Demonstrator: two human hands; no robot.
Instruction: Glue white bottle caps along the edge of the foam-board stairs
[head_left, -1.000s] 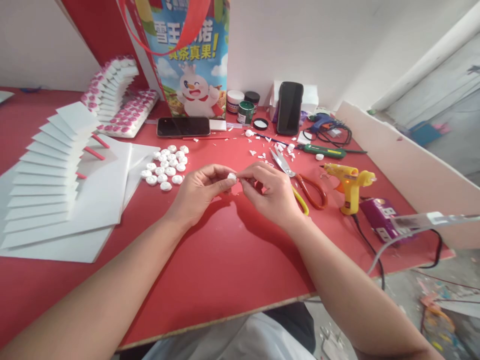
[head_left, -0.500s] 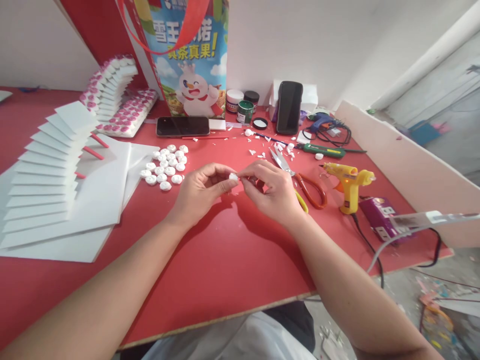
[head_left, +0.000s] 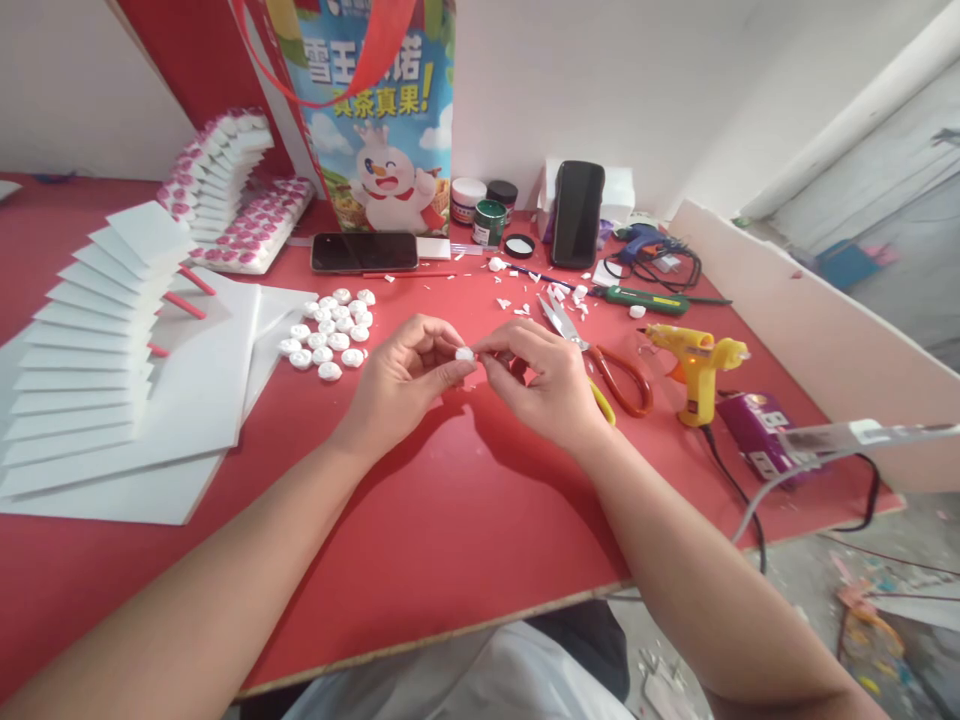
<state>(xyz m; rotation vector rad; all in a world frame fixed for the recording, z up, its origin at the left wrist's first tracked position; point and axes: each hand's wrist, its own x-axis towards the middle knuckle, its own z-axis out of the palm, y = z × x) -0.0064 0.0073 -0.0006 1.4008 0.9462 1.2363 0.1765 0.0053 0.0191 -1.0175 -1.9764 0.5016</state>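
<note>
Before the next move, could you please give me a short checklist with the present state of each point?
1. White piece secure in the left hand's grip: ok, pinched at the fingertips.
2. Right hand holding something: cannot tell; its fingertips are together close to the piece.
3. Swirled white pieces grouped: ok, clustered beyond the left wrist.
4. Scissors fully in sight: not ok, partly hidden by the right hand.
5. Glue gun upright: ok, standing on the red table.
6. Scraps cleared: not ok, scattered near the scissor blades.
</note>
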